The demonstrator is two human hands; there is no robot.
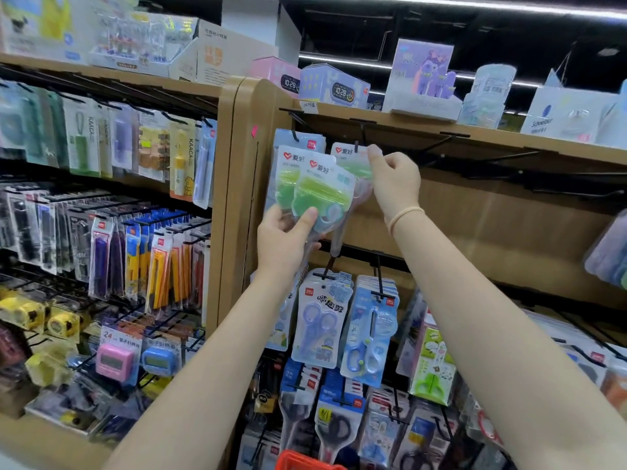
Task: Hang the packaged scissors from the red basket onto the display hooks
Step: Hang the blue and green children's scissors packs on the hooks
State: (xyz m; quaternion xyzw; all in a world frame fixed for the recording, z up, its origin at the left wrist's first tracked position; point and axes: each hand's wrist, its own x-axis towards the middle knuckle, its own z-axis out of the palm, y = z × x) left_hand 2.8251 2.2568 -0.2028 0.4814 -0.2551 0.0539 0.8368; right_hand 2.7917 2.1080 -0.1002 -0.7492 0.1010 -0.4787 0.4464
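The left hand (283, 237) grips 2 green scissors packs (315, 195), fanned one over the other, thumb pressed across the front of the nearer one and fingers curled behind. The right hand (395, 184) pinches the top corner of a 3rd green pack (353, 164) between thumb and fingertips, holding its top edge right at the tip of a black display hook (361, 135); whether the hole is over the hook cannot be told. Behind these hangs 1 blue pack (305, 139) on the neighbouring hook. On the row below hang 2 fronts of blue children's scissors (320, 323). The red basket (302, 461) shows only its rim at the bottom edge.
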